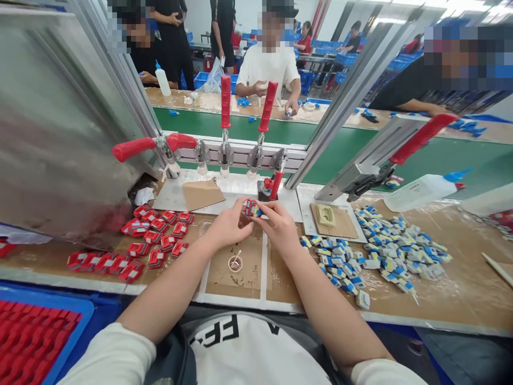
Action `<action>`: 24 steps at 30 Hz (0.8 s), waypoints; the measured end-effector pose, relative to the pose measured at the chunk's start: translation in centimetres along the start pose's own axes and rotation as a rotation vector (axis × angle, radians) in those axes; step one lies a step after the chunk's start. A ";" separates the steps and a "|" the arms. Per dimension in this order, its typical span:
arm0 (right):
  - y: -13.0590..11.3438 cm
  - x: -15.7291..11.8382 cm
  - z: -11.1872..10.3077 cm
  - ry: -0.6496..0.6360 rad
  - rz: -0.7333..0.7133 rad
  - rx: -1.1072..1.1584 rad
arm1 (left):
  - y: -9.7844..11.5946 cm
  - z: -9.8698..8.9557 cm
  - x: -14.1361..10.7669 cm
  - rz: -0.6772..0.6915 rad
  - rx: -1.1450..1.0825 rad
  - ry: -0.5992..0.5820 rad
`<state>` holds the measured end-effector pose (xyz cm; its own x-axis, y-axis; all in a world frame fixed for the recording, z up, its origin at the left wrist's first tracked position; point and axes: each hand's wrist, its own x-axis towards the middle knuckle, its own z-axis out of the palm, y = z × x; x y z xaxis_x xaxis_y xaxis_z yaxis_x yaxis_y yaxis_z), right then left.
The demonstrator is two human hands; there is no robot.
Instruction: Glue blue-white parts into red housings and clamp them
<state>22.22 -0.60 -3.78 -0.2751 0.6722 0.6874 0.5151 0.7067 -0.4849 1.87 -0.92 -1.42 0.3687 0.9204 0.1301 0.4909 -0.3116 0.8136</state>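
Between both hands, above the middle of the bench, is a small red plastic part with blue and yellow on it. My left hand grips it from the left with thumb and fingers. From the right, the fingertips of my right hand pinch the same part. Just beyond the hands, a toggle clamp with a red handle is folded down over a dark block. Below the hands, a small round cup with a thin stick in it stands on the cardboard.
Red plastic parts lie in a group at left; blue-and-white pieces pile up at right. Red-handled clamps line a metal rail ahead. A blue-capped bottle stands tilted at right. A blue crate sits lower left. People work across the green belt.
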 end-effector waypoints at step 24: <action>2.9 6.1 -4.6 0.079 0.667 0.658 | -2.9 1.5 9.2 0.245 0.132 -0.067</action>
<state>25.78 4.55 1.46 -0.0204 0.9834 0.1801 -0.0222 0.1797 -0.9835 5.07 8.07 -3.44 0.5384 0.7975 0.2722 0.4774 -0.5548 0.6814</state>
